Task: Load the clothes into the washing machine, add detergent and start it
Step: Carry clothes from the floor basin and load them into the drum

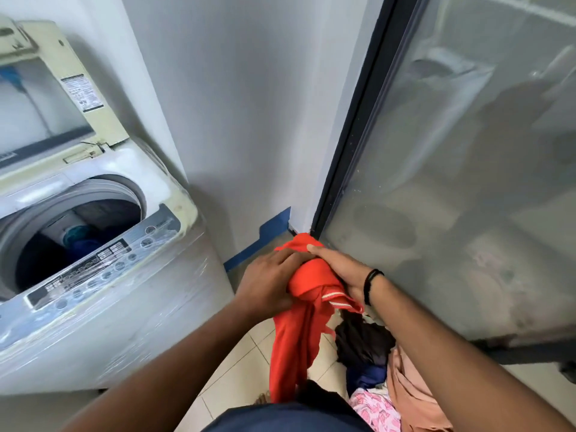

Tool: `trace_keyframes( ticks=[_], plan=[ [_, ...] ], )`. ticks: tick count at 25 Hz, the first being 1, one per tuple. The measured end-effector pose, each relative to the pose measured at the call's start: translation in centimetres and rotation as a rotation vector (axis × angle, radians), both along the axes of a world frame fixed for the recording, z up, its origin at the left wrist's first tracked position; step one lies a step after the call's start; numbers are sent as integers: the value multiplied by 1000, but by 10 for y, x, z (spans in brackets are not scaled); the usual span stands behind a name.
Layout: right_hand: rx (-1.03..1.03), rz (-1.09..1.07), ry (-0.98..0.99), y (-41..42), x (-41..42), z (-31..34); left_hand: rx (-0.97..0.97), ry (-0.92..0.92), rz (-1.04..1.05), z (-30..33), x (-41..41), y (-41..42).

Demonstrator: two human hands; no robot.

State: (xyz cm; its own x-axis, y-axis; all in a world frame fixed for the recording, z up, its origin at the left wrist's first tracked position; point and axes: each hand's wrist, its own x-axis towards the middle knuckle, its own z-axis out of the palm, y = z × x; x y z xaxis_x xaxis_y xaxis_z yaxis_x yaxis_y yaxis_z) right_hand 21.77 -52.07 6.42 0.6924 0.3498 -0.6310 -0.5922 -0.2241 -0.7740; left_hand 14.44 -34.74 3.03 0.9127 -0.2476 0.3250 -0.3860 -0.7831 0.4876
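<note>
Both hands, left hand (268, 282) and right hand (339, 269), grip a bunched red garment (302, 322) above a clothes pile (374, 369) on the floor; open-lidded washing machine (103, 244) stands left

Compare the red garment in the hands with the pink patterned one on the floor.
The plain red cloth garment is lifted, gripped by the left hand and right hand, and hangs down. The pink patterned cloth garment lies in the floor pile, untouched. Both are still outside the washing machine.
</note>
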Motion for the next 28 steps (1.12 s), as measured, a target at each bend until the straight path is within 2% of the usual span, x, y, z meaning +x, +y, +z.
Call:
trace_keyframes(
  ticks=[2, 4, 6, 8, 10, 12, 15, 17, 22, 25, 28],
  plan=[
    [-205, 107, -355, 16, 6, -2, -77, 107, 185, 9, 7, 15],
    [-246, 137, -700, 26, 12, -1, -271, 274, 404, 19, 18, 25],
    [-185, 269, -1041, 38, 18, -2, -564, 413, 601, 23, 35, 35],
    [-277, 506, -1400, 52, 26, -4, -945, 476, 776, 24, 57, 52],
    [-317, 631, -1605, 68, 39, -13, -1292, 528, 878, 29, 70, 71],
    [-333, 638, -1638, 83, 55, -30, -1545, 627, 905, 41, 76, 86],
    [-191, 622, -1554, 114, 77, -42, -1635, 630, 923, 54, 71, 111],
    [-9, 619, -1435, 149, 89, -33, -1619, 524, 974, 64, 63, 135],
    [289, 507, -1216, 249, 102, 9, -1385, 232, 1061, 88, 25, 195],
    [353, 550, -1171, 315, 99, 33, -1375, 22, 1107, 100, 4, 236],
    [392, 586, -1208, 384, 87, 61, -1411, -154, 1154, 116, -16, 286]
  ],
)
